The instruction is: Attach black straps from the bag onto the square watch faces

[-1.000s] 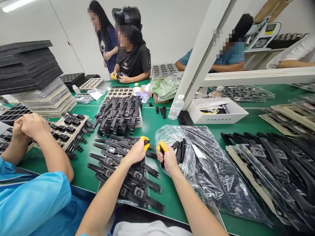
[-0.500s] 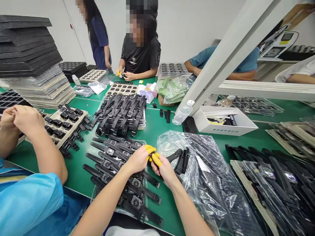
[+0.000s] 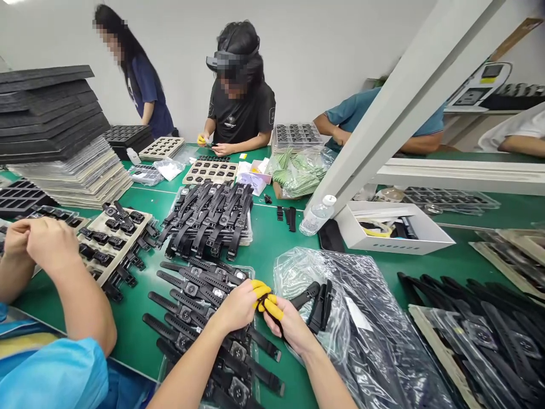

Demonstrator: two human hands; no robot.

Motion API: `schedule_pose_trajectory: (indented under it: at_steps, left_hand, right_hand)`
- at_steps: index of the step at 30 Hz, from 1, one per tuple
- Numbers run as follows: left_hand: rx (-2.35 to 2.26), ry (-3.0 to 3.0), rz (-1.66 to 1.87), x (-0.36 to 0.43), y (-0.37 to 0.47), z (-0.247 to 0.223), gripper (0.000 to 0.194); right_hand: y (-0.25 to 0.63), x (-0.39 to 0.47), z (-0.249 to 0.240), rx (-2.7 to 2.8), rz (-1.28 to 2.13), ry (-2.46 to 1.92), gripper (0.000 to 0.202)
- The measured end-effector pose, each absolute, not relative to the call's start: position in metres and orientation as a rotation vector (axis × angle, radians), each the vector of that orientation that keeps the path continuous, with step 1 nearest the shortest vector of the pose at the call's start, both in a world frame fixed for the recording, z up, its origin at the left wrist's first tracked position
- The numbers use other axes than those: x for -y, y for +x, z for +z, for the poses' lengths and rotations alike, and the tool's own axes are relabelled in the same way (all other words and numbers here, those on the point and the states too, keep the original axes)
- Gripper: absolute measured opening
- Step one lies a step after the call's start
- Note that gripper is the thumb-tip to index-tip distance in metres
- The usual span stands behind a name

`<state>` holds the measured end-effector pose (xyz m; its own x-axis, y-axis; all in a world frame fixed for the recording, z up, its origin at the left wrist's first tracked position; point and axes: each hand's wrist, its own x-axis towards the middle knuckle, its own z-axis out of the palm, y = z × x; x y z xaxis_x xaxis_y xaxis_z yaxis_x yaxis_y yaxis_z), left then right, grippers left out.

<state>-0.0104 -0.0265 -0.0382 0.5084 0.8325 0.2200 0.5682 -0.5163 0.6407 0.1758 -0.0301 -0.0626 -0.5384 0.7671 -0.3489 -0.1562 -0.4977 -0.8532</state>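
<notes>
My left hand [image 3: 239, 305] and my right hand [image 3: 292, 325] meet over the tray edge, yellow finger cots on their fingertips. Both are closed in a pinch on a black watch strap [image 3: 264, 296], mostly hidden by the fingers. Beneath my left forearm, smartwatches [image 3: 185, 314] with black straps lie in rows, backs up, on a clear plastic tray [image 3: 254, 363]. Right of my right hand, loose black straps [image 3: 320, 307] rest on a clear plastic bag [image 3: 293, 267].
Stacked trays of strapped watches [image 3: 208, 218] stand ahead. A water bottle [image 3: 318, 216] and a white box [image 3: 395, 241] are beside a slanted white post [image 3: 383, 102]. More watches [image 3: 489, 341] are piled right. A co-worker's hands [image 3: 49, 241] are at left, near tall stacked trays [image 3: 85, 176].
The view has tilted slightly upward, so the table things sit lower in the picture. My hands stay together at the strap. The standing person at the back left has leaned and shifted left.
</notes>
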Motion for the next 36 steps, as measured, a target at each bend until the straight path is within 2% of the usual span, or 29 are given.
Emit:
schedule_pose_trajectory:
  at_steps: [10, 19, 27, 36]
  left_hand:
    - [-1.086, 2.145, 0.836, 0.023, -0.013, -0.048, 0.064]
    - [-1.114, 2.209, 0.853, 0.026, -0.01, -0.044, 0.056]
    - [-1.161, 2.174, 0.929, 0.028, -0.011, -0.04, 0.052]
    - [-1.207, 2.214, 0.723, 0.03, -0.006, -0.039, 0.043]
  right_hand:
    - [0.175, 0.028, -0.069, 0.984, 2.127, -1.035, 0.06]
    - [0.174, 0.027, -0.064, 0.881, 2.115, -1.003, 0.061]
    - [0.169, 0.014, -0.041, 0.88, 2.08, -0.999, 0.058]
    - [0.163, 0.024, -0.05, 0.768, 1.804, -1.02, 0.055]
